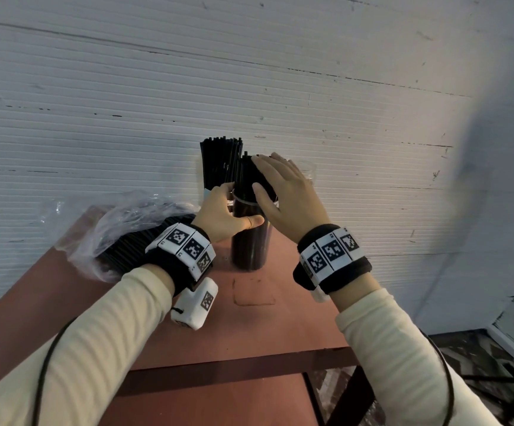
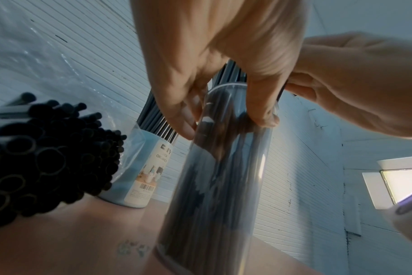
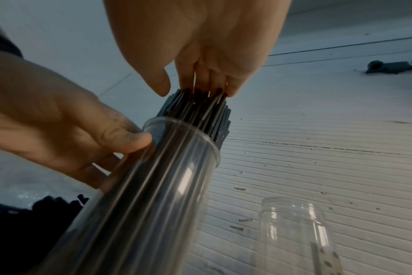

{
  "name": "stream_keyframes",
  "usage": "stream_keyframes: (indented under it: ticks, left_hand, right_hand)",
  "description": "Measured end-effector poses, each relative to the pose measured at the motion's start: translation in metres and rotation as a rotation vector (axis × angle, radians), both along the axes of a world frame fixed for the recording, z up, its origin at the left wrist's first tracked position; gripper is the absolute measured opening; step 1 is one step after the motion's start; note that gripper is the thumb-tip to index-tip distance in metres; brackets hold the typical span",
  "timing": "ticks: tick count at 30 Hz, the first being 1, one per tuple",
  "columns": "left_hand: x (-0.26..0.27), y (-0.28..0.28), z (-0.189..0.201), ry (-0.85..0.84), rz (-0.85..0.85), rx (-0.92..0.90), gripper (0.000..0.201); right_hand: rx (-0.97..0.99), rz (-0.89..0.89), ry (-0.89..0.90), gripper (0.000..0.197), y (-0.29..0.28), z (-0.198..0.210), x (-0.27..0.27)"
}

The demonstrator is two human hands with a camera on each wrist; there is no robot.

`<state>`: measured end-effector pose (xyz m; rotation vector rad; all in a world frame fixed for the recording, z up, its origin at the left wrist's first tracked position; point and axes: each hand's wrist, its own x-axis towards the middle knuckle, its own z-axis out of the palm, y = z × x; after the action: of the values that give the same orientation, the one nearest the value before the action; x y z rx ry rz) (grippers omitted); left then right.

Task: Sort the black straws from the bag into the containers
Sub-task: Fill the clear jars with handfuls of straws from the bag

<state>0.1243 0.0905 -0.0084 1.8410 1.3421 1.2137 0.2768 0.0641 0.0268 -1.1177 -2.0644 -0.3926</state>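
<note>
A clear cylindrical container (image 1: 251, 238) stands upright on the reddish counter (image 1: 280, 318), packed with black straws (image 1: 246, 179) whose tops poke out above its rim. The left hand (image 1: 223, 216) grips the container near the rim, thumb across the front and fingers (image 2: 183, 119) curled round the far side. The right hand (image 1: 283, 192) lies flat across the straw tops, its fingers (image 3: 214, 78) straight and close together, pressing on the ends with the thumb held a little apart. Just behind this container, against the ribbed white wall (image 1: 95, 103), stands a second container (image 2: 141, 176) with a printed label, also full of upright black straws. To the left on the counter lies the clear plastic bag (image 1: 117, 229), crumpled and open, with a thick bundle of loose straws (image 2: 35, 154) lying inside it, their open ends facing the left wrist. To the right, close to the wall, an empty clear jar (image 3: 294, 232) stands upright, well apart from the bag and near the container being held. Both wrists wear black bands with square printed markers.
</note>
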Motion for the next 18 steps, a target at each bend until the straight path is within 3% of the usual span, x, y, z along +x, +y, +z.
stream_keyframes:
  ticks: [4, 7, 9, 12, 15, 18]
  left_hand:
    - [0.000, -0.008, 0.003, -0.044, -0.079, 0.032, 0.055]
    - [-0.005, -0.007, 0.005, -0.077, -0.187, -0.049, 0.069]
    - [-0.010, -0.002, 0.007, -0.150, -0.129, -0.096, 0.079]
    - [-0.018, 0.014, 0.012, -0.300, 0.072, -0.044, 0.073]
    - [-0.023, 0.033, 0.021, -0.395, 0.170, 0.034, 0.073]
    - [-0.026, 0.058, 0.022, -0.380, 0.202, 0.024, 0.098]
  right_hand:
    - [-0.093, 0.064, 0.069, 0.057, -0.007, 0.010, 0.007]
    - [-0.244, 0.091, 0.246, 0.078, -0.009, 0.013, 0.015]
    - [-0.401, 0.082, 0.392, 0.100, -0.004, 0.010, 0.021]
    - [-0.654, 0.101, 0.475, 0.121, 0.010, 0.004, 0.026]
    - [-0.780, 0.158, 0.426, 0.108, 0.023, -0.007, 0.024]
    - [-0.779, 0.177, 0.521, 0.094, 0.036, -0.019, 0.021]
